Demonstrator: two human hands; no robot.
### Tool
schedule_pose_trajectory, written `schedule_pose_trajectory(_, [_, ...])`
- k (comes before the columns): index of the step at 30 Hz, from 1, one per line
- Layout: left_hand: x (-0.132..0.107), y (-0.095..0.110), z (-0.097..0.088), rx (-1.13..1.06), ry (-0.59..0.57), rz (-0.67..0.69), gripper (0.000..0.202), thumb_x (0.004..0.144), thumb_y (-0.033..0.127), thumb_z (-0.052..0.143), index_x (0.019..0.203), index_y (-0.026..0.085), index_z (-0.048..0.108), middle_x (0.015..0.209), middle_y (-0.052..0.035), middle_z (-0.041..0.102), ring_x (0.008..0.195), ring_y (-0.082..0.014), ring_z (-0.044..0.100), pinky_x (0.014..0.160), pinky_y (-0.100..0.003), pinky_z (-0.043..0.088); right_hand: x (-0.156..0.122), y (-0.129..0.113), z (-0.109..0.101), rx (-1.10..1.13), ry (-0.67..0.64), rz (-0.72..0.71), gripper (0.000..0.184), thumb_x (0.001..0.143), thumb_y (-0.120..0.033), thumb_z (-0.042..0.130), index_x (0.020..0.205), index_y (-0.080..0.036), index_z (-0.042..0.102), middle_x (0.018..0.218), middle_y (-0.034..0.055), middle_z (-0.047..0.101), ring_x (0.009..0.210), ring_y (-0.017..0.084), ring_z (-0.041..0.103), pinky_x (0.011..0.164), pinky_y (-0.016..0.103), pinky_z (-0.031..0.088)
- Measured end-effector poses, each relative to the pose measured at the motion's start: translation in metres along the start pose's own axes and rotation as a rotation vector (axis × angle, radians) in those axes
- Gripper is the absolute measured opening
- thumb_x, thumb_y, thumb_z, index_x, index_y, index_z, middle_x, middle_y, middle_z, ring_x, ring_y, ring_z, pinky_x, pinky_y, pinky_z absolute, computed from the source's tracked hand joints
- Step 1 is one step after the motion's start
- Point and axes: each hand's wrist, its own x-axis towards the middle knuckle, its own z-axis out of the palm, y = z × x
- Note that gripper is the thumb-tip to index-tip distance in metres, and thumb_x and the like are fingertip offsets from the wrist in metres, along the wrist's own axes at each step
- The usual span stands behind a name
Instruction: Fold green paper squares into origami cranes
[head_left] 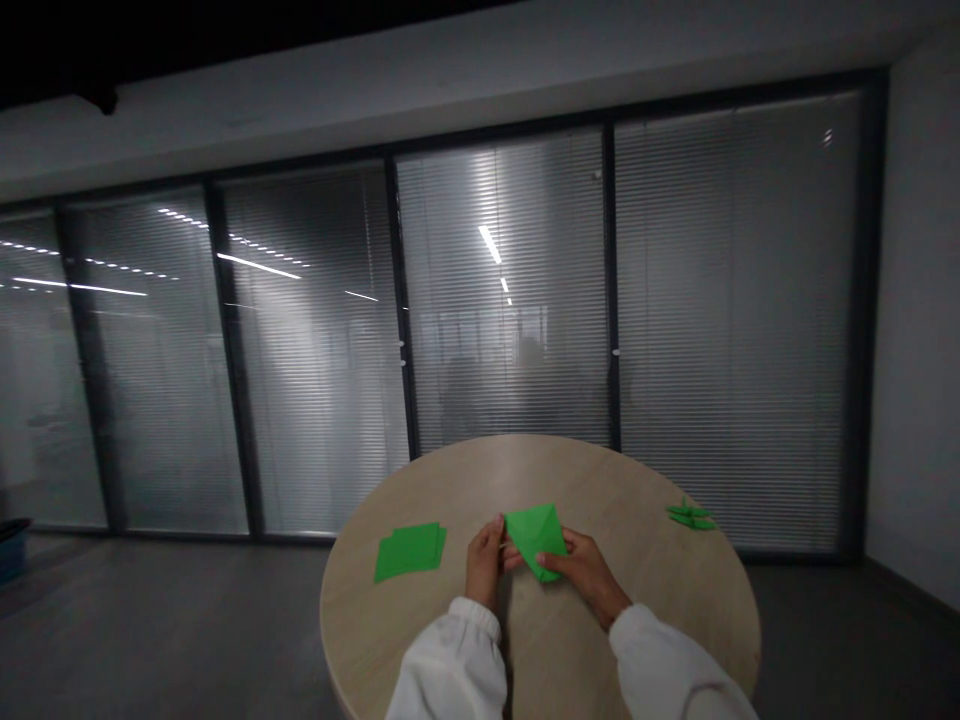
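Two white sleeves fill the bottom edge, and from them the hands meet over the near middle of the round table. Between them is a folded green paper, held just above or on the tabletop. The left hand pinches its left corner between narrowed fingertips. The right hand grips the lower right edge, thumb on top and fingers curled beneath. The paper looks very light, thin and easily creased, best held by corners and folded edges with a gentle pinch. It forms a kite shape, its long axis running away from the person, the sharp tip pointing back towards them and slightly right. A stack of green sheets lies to the left, and a small folded green figure lies well apart at the right rim.
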Motion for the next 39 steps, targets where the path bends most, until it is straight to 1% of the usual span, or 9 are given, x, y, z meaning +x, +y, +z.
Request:
schedule_pose_trajectory(5, [-0.002,-0.003,0.002,0.104,-0.065,-0.065,0.043,0.048,0.049,0.080,0.052,0.013,0.056,0.045,0.0033,0.051,0.042,-0.0097,0.050,0.046,-0.023,0.047,0.001,0.002,-0.003,0.002,0.031,0.000,0.047,0.054,-0.036,0.080,0.093,-0.013,0.069,0.081,0.0080,0.072,0.074,0.023,0.065,0.069,0.034,0.050])
schedule_pose_trajectory(8, [-0.005,0.000,0.002,0.141,-0.069,0.001,0.041,0.050,0.047,0.079,0.051,0.013,0.058,0.046,0.0027,0.052,0.044,-0.0100,0.051,0.049,-0.024,0.048,0.000,0.000,-0.001,0.019,0.009,-0.012,0.046,0.057,-0.037,0.079,0.095,-0.013,0.068,0.082,0.0080,0.072,0.075,0.023,0.065,0.069,0.033,0.050])
schedule_pose_trajectory(11, [-0.008,0.004,0.004,0.161,-0.049,0.101,0.039,0.054,0.048,0.077,0.050,0.013,0.059,0.045,0.0026,0.052,0.043,-0.0097,0.049,0.046,-0.022,0.045,-0.002,-0.002,0.001,0.041,-0.011,-0.018,0.050,0.056,-0.039,0.079,0.098,-0.014,0.068,0.083,0.0077,0.073,0.075,0.023,0.066,0.071,0.033,0.050])
schedule_pose_trajectory(13, [-0.009,0.006,0.005,0.171,-0.037,0.118,0.038,0.055,0.047,0.076,0.052,0.013,0.061,0.046,0.0016,0.054,0.044,-0.0104,0.050,0.046,-0.021,0.044,-0.002,-0.004,0.002,0.043,-0.010,-0.018,0.050,0.056,-0.040,0.080,0.097,-0.014,0.068,0.083,0.0077,0.073,0.076,0.023,0.066,0.071,0.032,0.050])
schedule_pose_trajectory(20, [-0.009,0.003,0.008,0.235,-0.110,-0.022,0.038,0.049,0.047,0.079,0.058,0.012,0.065,0.051,-0.0008,0.060,0.048,-0.0124,0.054,0.052,-0.024,0.047,-0.002,-0.005,-0.002,0.038,0.049,-0.013,0.050,0.055,-0.040,0.080,0.094,-0.013,0.069,0.085,0.0086,0.073,0.074,0.023,0.066,0.069,0.032,0.050])
schedule_pose_trajectory(28, [-0.009,0.001,0.006,0.322,-0.056,0.121,0.035,0.052,0.046,0.077,0.051,0.013,0.063,0.042,0.0018,0.054,0.042,-0.0094,0.046,0.045,-0.020,0.037,-0.001,-0.003,0.001,0.051,0.051,-0.023,0.046,0.056,-0.038,0.080,0.094,-0.014,0.069,0.086,0.0081,0.073,0.073,0.022,0.066,0.066,0.030,0.050])
schedule_pose_trajectory(34, [-0.011,0.001,0.009,0.326,-0.192,0.071,0.034,0.054,0.043,0.077,0.063,0.013,0.067,0.048,0.0014,0.055,0.046,-0.0103,0.047,0.048,-0.021,0.037,-0.002,-0.004,-0.003,0.039,0.083,-0.026,0.044,0.057,-0.037,0.079,0.092,-0.014,0.069,0.082,0.0070,0.073,0.071,0.021,0.065,0.066,0.031,0.049])
schedule_pose_trajectory(36, [-0.011,0.001,0.009,0.360,-0.229,0.076,0.032,0.053,0.041,0.078,0.060,0.013,0.066,0.047,0.0023,0.053,0.046,-0.0100,0.045,0.048,-0.021,0.036,-0.002,-0.004,-0.003,0.029,0.100,-0.031,0.041,0.058,-0.037,0.079,0.090,-0.014,0.069,0.080,0.0061,0.073,0.071,0.021,0.064,0.067,0.030,0.049])
schedule_pose_trajectory(39, [-0.011,0.001,0.008,0.424,-0.198,0.113,0.032,0.054,0.041,0.077,0.050,0.013,0.062,0.045,0.0024,0.051,0.046,-0.0096,0.042,0.048,-0.020,0.031,-0.001,-0.002,-0.002,0.040,0.099,-0.046,0.038,0.059,-0.036,0.078,0.089,-0.015,0.068,0.081,0.0056,0.072,0.071,0.021,0.064,0.067,0.030,0.049])
